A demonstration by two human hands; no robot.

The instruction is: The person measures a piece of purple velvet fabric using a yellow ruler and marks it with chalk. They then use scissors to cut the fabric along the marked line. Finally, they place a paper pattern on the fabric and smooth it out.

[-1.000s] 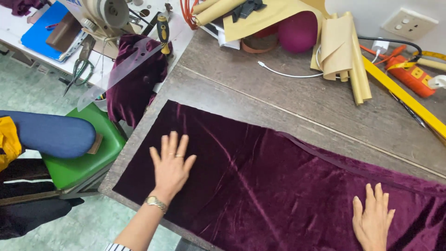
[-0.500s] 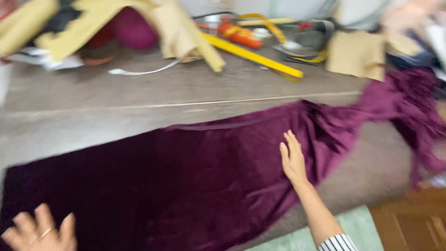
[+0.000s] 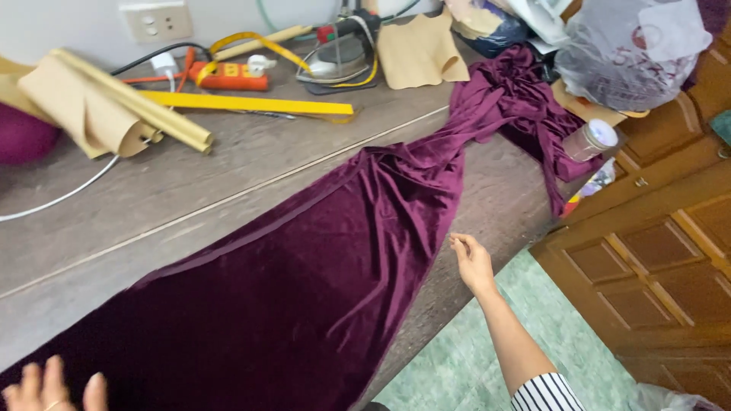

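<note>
A long strip of dark purple velvet fabric (image 3: 320, 281) lies across the grey-brown table (image 3: 190, 205), flat at the left and bunched in folds toward the far right. My left hand (image 3: 53, 387) rests flat on the fabric at the bottom left edge of the view, fingers spread, partly cut off. My right hand (image 3: 472, 260) hovers just off the fabric's near edge, above the table's front, fingers loosely curled and holding nothing.
Rolled tan paper (image 3: 106, 110), a yellow ruler (image 3: 251, 103), an orange power strip (image 3: 228, 74), an iron (image 3: 339, 55) and tan paper pieces (image 3: 419, 52) sit at the back. A plastic bag (image 3: 632, 49) and a jar (image 3: 590, 141) stand at right, beside a wooden cabinet (image 3: 655, 259).
The view has swung right along the fabric. My right hand has lifted off the velvet and now hangs beside its near edge. My left hand stays pressed on the cloth.
</note>
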